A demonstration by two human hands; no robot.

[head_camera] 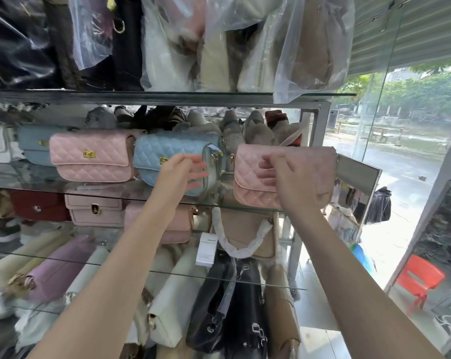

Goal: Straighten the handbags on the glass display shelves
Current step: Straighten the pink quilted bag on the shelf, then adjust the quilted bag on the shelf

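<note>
On the middle glass shelf (115, 194) stand quilted handbags in a row: a pink one (92, 156) at left, a light blue one (175, 156) in the middle, and another pink one (315, 172) at the right end. My left hand (185, 172) hovers in front of the blue bag's right end, fingers apart, holding nothing. My right hand (289, 177) covers the front of the right pink bag, fingers curled at its flap; the grip is blurred, but the bag appears held.
Bags in plastic wraps crowd the top shelf (167, 95). Below are red (38, 206), pink (95, 208) and beige (247, 237) bags, and lower down white and black ones. A glass wall (400, 125) and a red stool (421, 278) lie to the right.
</note>
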